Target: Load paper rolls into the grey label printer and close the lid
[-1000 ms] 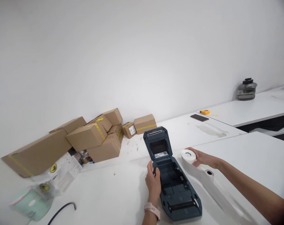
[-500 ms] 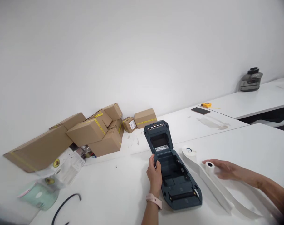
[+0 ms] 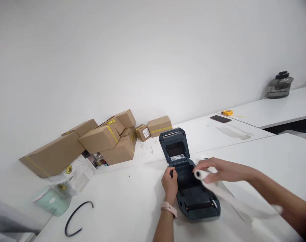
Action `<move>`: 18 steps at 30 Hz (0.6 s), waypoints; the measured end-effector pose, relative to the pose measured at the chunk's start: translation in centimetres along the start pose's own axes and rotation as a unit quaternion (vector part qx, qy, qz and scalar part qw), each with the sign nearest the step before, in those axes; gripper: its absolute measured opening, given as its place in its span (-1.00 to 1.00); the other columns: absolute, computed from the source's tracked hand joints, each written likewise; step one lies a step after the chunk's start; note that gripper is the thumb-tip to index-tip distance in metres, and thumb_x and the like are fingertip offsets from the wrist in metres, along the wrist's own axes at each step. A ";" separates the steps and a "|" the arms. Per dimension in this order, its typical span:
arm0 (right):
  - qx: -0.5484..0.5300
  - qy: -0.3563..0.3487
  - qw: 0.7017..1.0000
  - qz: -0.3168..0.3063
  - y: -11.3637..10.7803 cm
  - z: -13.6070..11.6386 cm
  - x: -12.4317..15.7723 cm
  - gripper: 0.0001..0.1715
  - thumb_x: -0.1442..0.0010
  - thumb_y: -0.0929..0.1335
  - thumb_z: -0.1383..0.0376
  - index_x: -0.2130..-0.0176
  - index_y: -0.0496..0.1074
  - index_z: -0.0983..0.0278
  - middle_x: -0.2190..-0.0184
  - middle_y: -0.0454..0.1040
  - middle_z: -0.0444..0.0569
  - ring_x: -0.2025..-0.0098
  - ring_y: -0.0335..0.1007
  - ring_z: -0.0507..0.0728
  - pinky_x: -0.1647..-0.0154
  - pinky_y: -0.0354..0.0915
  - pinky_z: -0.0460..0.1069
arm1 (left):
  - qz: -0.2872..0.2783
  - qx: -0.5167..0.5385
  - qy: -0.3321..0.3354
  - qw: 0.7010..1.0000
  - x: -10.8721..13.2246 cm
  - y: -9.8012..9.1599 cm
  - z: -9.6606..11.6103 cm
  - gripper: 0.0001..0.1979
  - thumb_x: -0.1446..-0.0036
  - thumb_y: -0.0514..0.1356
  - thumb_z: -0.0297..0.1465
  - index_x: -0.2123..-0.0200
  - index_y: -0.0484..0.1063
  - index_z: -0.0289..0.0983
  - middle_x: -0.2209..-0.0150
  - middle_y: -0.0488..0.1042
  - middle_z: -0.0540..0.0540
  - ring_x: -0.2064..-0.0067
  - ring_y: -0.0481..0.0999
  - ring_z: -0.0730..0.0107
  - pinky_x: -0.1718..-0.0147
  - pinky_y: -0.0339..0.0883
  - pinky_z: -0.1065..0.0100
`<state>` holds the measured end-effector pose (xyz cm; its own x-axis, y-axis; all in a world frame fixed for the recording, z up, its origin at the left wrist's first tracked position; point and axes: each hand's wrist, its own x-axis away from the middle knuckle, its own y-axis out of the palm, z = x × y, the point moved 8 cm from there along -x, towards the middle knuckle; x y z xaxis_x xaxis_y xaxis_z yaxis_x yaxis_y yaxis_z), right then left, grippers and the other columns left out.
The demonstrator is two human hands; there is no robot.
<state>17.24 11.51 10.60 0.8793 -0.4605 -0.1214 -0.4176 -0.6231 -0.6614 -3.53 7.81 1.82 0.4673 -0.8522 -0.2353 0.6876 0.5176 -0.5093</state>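
Observation:
A dark blue label printer [image 3: 190,198] lies on the white table [image 3: 122,208] with its lid [image 3: 175,145] swung up and its bay showing. My left hand [image 3: 170,183], with a pink watch at the wrist, grips the printer's left edge. My right hand [image 3: 216,169] is closed round a small white paper roll [image 3: 201,174] and holds it just above the printer's bay. A long white strip of paper [image 3: 241,205] trails from the roll to the right across the table.
Several cardboard boxes [image 3: 105,141] with yellow tape are piled at the back left against the wall. A pale green roll [image 3: 52,201] in plastic and a black cable [image 3: 76,216] lie at the left. A phone [image 3: 220,118], a yellow tape measure [image 3: 227,112] and a grey appliance [image 3: 279,85] sit far right.
My right hand left the larger white roll, took the small roll off the table and carried it left over the printer. My left hand stayed on the printer's edge.

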 end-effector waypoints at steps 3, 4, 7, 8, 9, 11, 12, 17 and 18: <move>0.114 0.027 0.992 -0.039 2.1 -0.1 -5.3 -0.76 0.01 0.44 0.12 0.33 0.52 0.19 0.42 0.46 -0.14 0.38 0.36 0.14 0.35 0.22 -0.02 | -0.002 -0.012 0.000 1.000 0.1 -0.2 0.1 -0.75 -0.20 0.04 -0.31 0.18 0.51 -0.13 0.12 0.61 -0.07 0.08 0.54 0.18 0.09 0.31 0.27; 0.129 0.030 0.990 -0.047 2.9 0.5 -6.7 -0.78 0.07 0.46 0.14 0.39 0.50 0.20 0.48 0.43 -0.16 0.41 0.34 0.12 0.38 0.18 -0.03 | -0.003 -0.015 0.000 1.000 0.1 -0.2 0.2 -0.75 -0.20 0.04 -0.31 0.19 0.51 -0.12 0.12 0.61 -0.06 0.08 0.54 0.19 0.10 0.31 0.28; 0.158 0.041 0.984 -0.077 5.4 2.8 -9.4 -0.77 0.18 0.52 0.18 0.54 0.47 0.24 0.61 0.35 -0.20 0.48 0.33 0.08 0.44 0.14 -0.06 | -0.005 -0.026 0.000 1.000 0.1 -0.2 0.3 -0.74 -0.19 0.03 -0.33 0.18 0.50 -0.13 0.12 0.61 -0.06 0.08 0.54 0.20 0.11 0.30 0.30; 0.165 0.046 0.981 -0.087 6.1 3.5 -9.8 -0.75 0.20 0.54 0.19 0.57 0.46 0.25 0.64 0.34 -0.22 0.50 0.33 0.07 0.45 0.15 -0.06 | -0.005 -0.030 0.000 1.000 0.1 -0.2 0.3 -0.74 -0.19 0.03 -0.33 0.18 0.50 -0.14 0.12 0.60 -0.06 0.08 0.54 0.21 0.11 0.30 0.30; 0.170 0.051 0.979 -0.096 6.7 4.1 -10.0 -0.73 0.20 0.55 0.19 0.58 0.45 0.26 0.65 0.34 -0.23 0.50 0.35 0.07 0.44 0.18 -0.07 | -0.005 -0.034 0.000 0.999 0.1 -0.2 0.4 -0.74 -0.19 0.03 -0.34 0.18 0.50 -0.15 0.12 0.60 -0.06 0.07 0.54 0.21 0.11 0.29 0.29; 0.176 0.057 0.978 -0.099 7.5 5.0 -10.2 -0.74 0.12 0.56 0.18 0.49 0.50 0.26 0.56 0.44 -0.22 0.45 0.42 0.06 0.38 0.28 -0.06 | -0.007 -0.042 0.001 0.999 0.0 0.0 0.7 -0.75 -0.19 0.03 -0.35 0.18 0.50 -0.16 0.11 0.59 -0.07 0.06 0.53 0.22 0.09 0.28 0.29; 0.177 0.059 0.978 -0.090 7.6 5.2 -10.3 -0.75 0.00 0.53 0.16 0.37 0.52 0.26 0.44 0.50 -0.18 0.38 0.46 0.07 0.31 0.34 -0.04 | -0.008 -0.045 0.001 0.999 0.0 0.1 0.8 -0.75 -0.19 0.04 -0.36 0.18 0.50 -0.17 0.10 0.58 -0.07 0.05 0.52 0.22 0.08 0.28 0.29; 0.170 0.052 0.979 0.097 5.3 5.1 -10.5 -0.60 -0.32 0.33 0.14 -0.06 0.40 0.30 -0.05 0.44 0.02 0.02 0.44 0.20 0.05 0.43 0.15 | -0.019 -0.043 -0.003 0.999 0.3 0.6 1.3 -0.75 -0.19 0.05 -0.37 0.18 0.51 -0.19 0.03 0.54 -0.13 -0.04 0.48 0.20 0.00 0.29 0.26; 0.168 0.046 0.971 0.164 4.2 4.8 -10.2 -0.56 -0.30 0.34 0.10 -0.05 0.42 0.33 -0.03 0.45 0.00 0.02 0.44 0.24 0.04 0.42 0.16 | -0.020 -0.039 -0.002 0.999 0.4 0.6 1.3 -0.74 -0.20 0.05 -0.35 0.17 0.52 -0.19 0.00 0.53 -0.14 -0.09 0.46 0.18 -0.02 0.29 0.25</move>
<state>7.63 16.61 5.47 0.6808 -0.6636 -0.3100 -0.5597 -0.1983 -0.8046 -2.17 7.89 2.51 0.4425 -0.8720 -0.2094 0.6604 0.4748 -0.5818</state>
